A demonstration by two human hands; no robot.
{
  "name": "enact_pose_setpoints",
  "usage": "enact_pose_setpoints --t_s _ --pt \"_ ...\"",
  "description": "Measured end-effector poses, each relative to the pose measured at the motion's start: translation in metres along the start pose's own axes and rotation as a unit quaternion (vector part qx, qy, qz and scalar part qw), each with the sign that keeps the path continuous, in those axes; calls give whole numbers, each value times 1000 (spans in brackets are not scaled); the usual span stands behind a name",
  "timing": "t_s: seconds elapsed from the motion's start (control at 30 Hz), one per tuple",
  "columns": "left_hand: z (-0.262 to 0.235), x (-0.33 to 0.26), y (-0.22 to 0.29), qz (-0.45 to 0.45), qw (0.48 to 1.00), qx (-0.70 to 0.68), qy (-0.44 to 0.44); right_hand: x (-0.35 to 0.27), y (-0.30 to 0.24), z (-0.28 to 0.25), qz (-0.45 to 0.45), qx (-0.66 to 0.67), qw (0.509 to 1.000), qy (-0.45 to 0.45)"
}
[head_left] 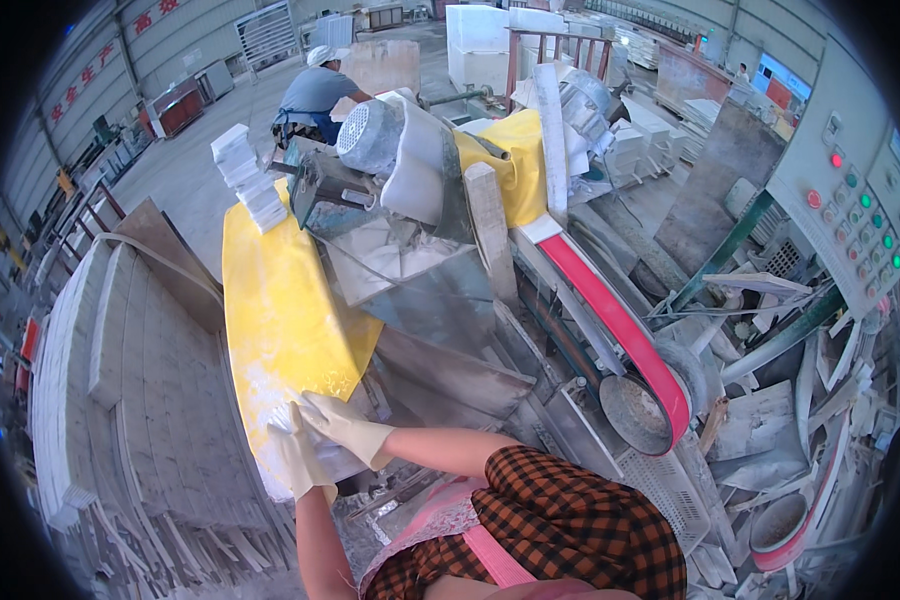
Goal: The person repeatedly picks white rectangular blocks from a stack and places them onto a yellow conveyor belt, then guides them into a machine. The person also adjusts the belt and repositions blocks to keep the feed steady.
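Yellow sheet [275, 300] lay draped lengthwise ahead of the person, a stack of white slabs [248, 180] leaning at its far end. Gloved left hand [295, 450] and gloved right hand [350, 425] met at its near end; whether their fingers gripped anything, I could not tell. Rightward ran a red belt [620, 325].

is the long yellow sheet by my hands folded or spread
Spread: the yellow plastic-looking sheet runs from the stack of white rectangular slabs to the cream-gloved left hand and right hand, one corner draping down.
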State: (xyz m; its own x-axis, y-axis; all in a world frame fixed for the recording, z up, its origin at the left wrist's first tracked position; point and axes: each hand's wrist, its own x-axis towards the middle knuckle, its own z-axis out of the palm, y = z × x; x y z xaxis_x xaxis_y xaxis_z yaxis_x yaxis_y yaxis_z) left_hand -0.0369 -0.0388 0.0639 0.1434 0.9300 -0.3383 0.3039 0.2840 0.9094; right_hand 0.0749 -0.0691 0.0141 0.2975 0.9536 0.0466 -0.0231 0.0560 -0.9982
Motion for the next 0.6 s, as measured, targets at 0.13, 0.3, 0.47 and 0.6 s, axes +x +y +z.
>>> enact_pose_setpoints --t_s 0.13,0.3,0.47,0.6 --pt "4 11 -7 21 1000 -7 2 -9 24 2 65 201 973 -93" --pt "12 10 -3 7 999 -31 -12 1 40 -70 -60 -221 971 -64" --pt "14 -8 9 28 996 -45 -67 -51 38 -258 -84 -370 913 147" --pt "20 -6 9 49 998 -26 -42 -83 24 -401 -29 -465 824 321"
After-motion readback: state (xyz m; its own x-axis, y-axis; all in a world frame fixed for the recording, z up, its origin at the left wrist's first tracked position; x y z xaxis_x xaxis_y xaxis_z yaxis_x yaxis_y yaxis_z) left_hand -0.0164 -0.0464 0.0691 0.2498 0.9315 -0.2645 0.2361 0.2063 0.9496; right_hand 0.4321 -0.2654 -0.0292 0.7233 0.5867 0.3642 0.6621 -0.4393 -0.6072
